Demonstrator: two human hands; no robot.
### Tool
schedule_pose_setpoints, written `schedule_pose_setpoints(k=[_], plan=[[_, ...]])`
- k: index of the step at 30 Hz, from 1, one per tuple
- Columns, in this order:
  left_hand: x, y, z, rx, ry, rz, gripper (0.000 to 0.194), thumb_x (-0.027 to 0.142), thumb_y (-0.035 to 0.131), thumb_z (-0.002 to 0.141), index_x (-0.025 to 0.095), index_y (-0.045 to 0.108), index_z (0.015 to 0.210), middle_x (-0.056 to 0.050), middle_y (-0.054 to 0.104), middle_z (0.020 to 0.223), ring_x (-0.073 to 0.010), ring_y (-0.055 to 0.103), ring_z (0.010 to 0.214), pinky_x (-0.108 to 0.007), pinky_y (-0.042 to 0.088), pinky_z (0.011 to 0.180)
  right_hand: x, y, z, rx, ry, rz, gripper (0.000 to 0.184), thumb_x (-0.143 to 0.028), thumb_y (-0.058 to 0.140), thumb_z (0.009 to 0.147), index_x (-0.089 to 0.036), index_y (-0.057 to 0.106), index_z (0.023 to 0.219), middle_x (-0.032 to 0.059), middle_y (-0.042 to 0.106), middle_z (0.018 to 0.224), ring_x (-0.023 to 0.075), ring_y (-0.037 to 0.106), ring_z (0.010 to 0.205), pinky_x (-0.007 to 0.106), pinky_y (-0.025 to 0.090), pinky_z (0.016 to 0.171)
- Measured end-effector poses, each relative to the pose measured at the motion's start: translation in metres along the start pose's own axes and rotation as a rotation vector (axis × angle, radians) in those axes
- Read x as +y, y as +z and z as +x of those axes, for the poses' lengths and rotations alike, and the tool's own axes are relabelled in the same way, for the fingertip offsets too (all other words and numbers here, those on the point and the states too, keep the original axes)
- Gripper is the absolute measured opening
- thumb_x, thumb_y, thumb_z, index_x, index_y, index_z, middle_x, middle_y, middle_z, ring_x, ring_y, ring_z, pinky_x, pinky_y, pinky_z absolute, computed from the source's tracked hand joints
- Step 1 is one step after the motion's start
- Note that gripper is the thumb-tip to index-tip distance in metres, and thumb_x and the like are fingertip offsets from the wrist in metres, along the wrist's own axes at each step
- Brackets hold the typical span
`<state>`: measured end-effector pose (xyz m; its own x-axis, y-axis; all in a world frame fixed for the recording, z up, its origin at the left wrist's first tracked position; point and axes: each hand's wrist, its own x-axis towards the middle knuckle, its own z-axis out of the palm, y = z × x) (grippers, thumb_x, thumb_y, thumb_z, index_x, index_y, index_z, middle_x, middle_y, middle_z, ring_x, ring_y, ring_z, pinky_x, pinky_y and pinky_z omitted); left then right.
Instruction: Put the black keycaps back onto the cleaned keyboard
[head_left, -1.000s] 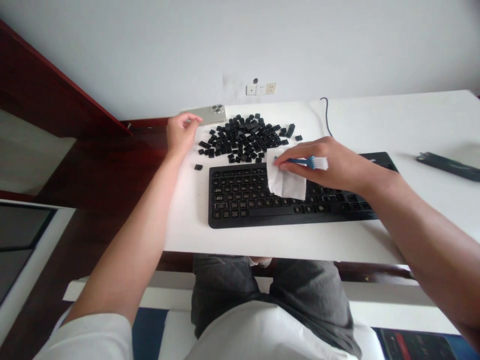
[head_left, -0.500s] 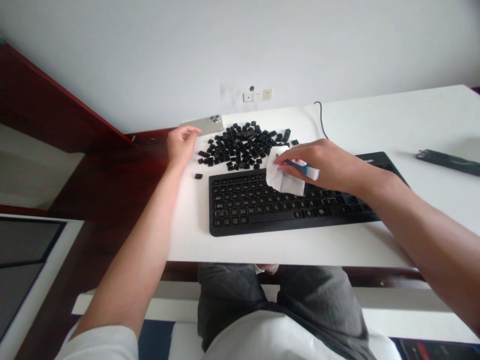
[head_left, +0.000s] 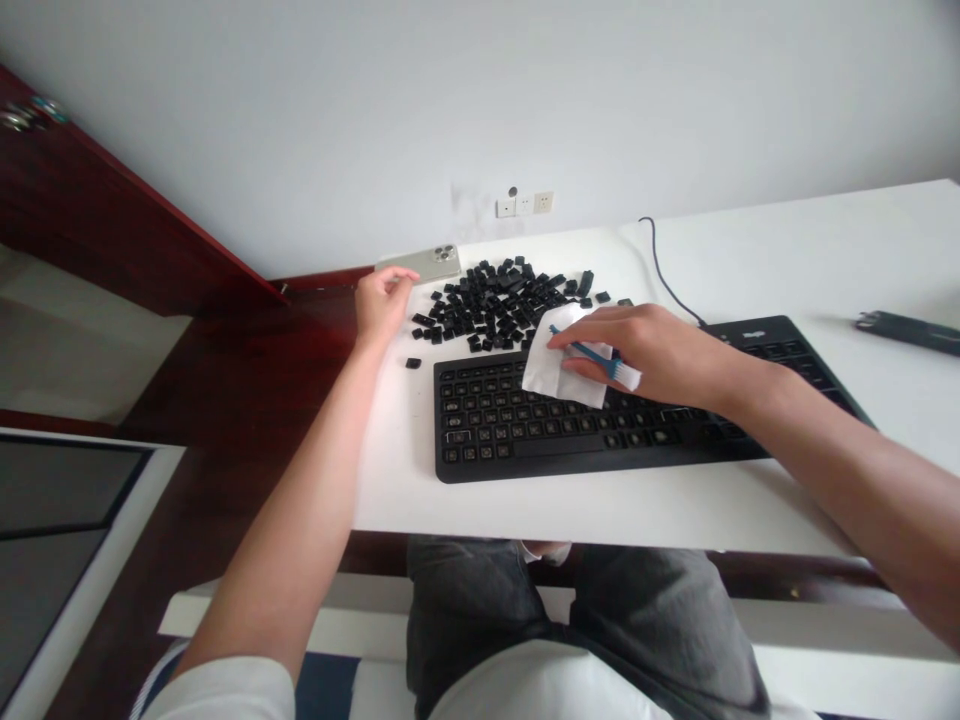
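My right hand (head_left: 637, 345) is closed around a small blue brush (head_left: 600, 358) with white bristles and a white tissue (head_left: 551, 365). The tissue hangs over the upper middle of a black keyboard (head_left: 540, 462) whose keycaps are off, with only the long space bar visibly in place. My left hand (head_left: 384, 300) is at the desk's left side, in front of a phone (head_left: 424, 263), with thumb and forefinger drawn together. Whether anything is between those fingers is hidden. Behind the keyboard lies a heap of loose black keycaps (head_left: 502, 300).
One stray keycap (head_left: 413, 363) sits left of the keyboard. A black cable (head_left: 660, 262) runs back from the keyboard over the white desk (head_left: 787, 250). At the far right lies a dark elongated object (head_left: 911, 330). Wall sockets (head_left: 525, 205) are behind the desk.
My right hand has moved the tissue and brush a little left across the keyboard. The view has shifted, so the whole scene sits slightly lower and further right. My left hand stays near the phone.
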<state>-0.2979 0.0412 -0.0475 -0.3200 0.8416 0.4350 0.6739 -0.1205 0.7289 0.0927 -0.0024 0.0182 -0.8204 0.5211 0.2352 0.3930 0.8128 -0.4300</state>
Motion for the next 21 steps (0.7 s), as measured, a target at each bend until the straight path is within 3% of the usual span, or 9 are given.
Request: schedule_pose_setpoints(k=[5, 11, 21], plan=[[0.002, -0.001, -0.001, -0.006, -0.015, 0.012, 0.022, 0.027, 0.063, 0.087, 0.021, 0.084, 0.090, -0.002, 0.074, 0.076, -0.0152, 0.055, 0.060, -0.028, 0.033, 0.059, -0.022, 0.012, 0.001, -0.049, -0.153, 0.099, 0.033, -0.023, 0.061, 0.105, -0.023, 0.076, 0.135, 0.0104, 0.079, 0.133, 0.0276, 0.075, 0.124, 0.040, 0.061, 0.105], [0.006, -0.001, -0.002, -0.018, -0.039, 0.015, 0.025, 0.023, 0.060, 0.087, 0.020, 0.085, 0.091, -0.003, 0.078, 0.080, -0.0162, 0.059, 0.061, -0.028, 0.036, 0.060, -0.056, 0.039, 0.000, -0.183, -0.317, 0.191, 0.041, -0.022, 0.058, 0.108, -0.022, 0.068, 0.147, 0.0113, 0.069, 0.152, 0.0293, 0.055, 0.152, 0.053, 0.048, 0.126], [0.008, -0.001, -0.003, -0.032, -0.040, 0.016, 0.023, 0.021, 0.062, 0.088, 0.021, 0.085, 0.091, 0.000, 0.071, 0.067, -0.0158, 0.054, 0.057, -0.029, 0.033, 0.059, -0.048, 0.044, 0.004, -0.171, -0.280, 0.140, 0.042, -0.030, 0.059, 0.109, -0.017, 0.067, 0.149, 0.0175, 0.063, 0.157, 0.0322, 0.049, 0.156, 0.055, 0.043, 0.129]])
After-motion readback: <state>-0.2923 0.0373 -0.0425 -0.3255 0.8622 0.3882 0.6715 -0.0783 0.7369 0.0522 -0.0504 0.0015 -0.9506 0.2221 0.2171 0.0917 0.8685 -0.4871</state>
